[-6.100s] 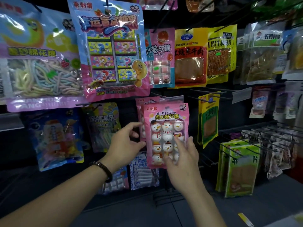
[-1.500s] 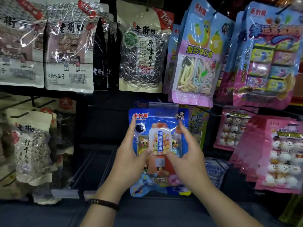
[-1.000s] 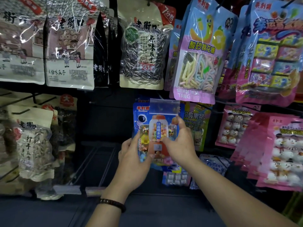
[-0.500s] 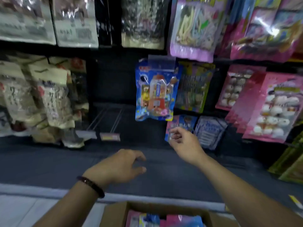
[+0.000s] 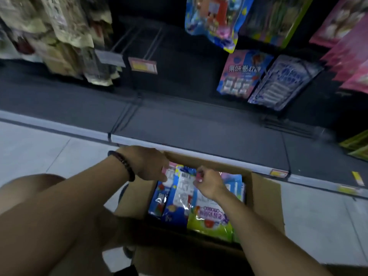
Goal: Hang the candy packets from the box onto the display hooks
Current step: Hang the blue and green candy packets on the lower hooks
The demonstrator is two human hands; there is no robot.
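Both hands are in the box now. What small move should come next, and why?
Probably pull the pink-topped packet up out of the cardboard box. The right hand seems to pinch its top edge, the left hand rests on the neighbouring packets, and no packet is clear of the box yet.

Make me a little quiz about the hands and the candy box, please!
1. True or false: the left hand and the right hand both reach into the cardboard box.
2. Which wrist wears the bead bracelet? A left, B right, C both.
3. Fill in: the candy packet at the box's near edge, beside the right forearm, is mostly ____.
Key: 1 true; 2 A; 3 green.
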